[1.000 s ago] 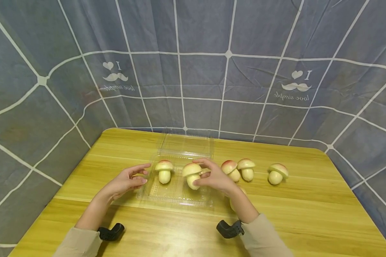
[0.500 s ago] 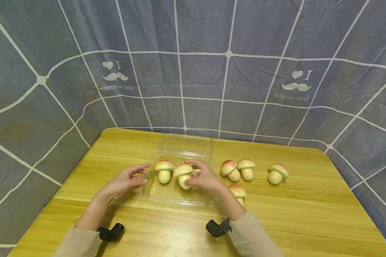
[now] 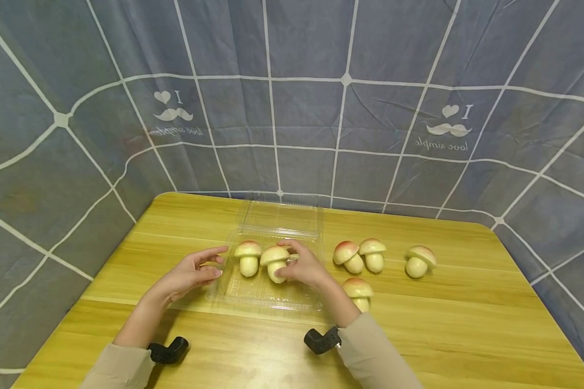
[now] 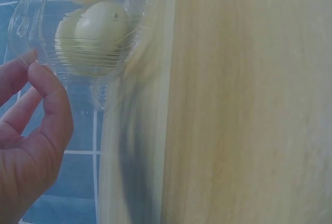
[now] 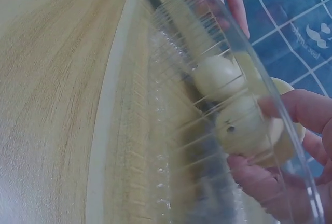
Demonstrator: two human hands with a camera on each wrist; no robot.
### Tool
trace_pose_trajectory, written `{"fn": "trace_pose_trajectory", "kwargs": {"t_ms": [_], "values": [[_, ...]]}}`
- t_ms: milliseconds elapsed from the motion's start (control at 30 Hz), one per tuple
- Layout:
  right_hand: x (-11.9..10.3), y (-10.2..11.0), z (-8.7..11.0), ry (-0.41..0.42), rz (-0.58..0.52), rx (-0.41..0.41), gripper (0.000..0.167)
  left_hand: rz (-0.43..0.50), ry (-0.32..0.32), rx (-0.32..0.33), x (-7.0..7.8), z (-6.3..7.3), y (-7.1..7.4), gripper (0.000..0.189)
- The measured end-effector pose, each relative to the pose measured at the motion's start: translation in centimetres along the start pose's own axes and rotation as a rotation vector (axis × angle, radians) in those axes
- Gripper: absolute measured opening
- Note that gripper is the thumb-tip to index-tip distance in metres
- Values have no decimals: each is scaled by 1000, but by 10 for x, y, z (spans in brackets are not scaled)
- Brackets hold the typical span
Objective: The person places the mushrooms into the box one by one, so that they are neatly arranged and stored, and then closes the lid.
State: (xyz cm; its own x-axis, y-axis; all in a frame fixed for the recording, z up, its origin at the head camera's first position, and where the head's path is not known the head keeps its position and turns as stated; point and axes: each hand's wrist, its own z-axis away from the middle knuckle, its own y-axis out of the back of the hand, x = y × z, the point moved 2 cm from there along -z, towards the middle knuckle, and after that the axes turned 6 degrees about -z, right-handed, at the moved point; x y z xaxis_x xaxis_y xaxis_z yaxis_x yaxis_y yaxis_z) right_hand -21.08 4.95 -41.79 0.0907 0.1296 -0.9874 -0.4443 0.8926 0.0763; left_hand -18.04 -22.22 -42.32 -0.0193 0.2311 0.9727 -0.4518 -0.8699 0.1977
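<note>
A clear plastic clamshell box (image 3: 272,300) lies with its lid folded back. One pale yellow toy mushroom (image 3: 247,259) with a reddish cap sits in its left part. Close beside that one, my right hand (image 3: 306,267) holds a second toy mushroom (image 3: 274,263) by stem and cap, thumb at the stem. Through the box wall, the right wrist view shows this held mushroom (image 5: 241,125) between thumb and fingers. My left hand (image 3: 194,274) stays at the box's left rim, thumb and forefinger apart, fingertips right at the plastic.
To the right of the box, two toy mushrooms lean together (image 3: 372,255). Another toy mushroom (image 3: 420,262) lies farther right, and one more (image 3: 357,293) is near my right forearm. The wooden table (image 3: 467,319) ends at a grey checked curtain (image 3: 306,119).
My right hand has moved left with its mushroom, closing the gap to the one in the box. The mushroom near my right forearm has come into fuller view. My left hand stays put.
</note>
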Motion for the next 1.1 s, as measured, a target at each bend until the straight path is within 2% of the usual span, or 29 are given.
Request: {"fn": "trace_pose_trajectory", "kwargs": {"t_ms": [633, 867, 1100], "values": [[7, -5, -11, -21, 7, 79, 70, 10, -10, 3, 0, 1, 0, 64], [8, -7, -14, -11, 24, 100, 71, 6, 2, 1, -4, 0, 1, 65], [6, -6, -15, 3, 15, 118, 71, 15, -8, 4, -2, 0, 0, 64]]}}
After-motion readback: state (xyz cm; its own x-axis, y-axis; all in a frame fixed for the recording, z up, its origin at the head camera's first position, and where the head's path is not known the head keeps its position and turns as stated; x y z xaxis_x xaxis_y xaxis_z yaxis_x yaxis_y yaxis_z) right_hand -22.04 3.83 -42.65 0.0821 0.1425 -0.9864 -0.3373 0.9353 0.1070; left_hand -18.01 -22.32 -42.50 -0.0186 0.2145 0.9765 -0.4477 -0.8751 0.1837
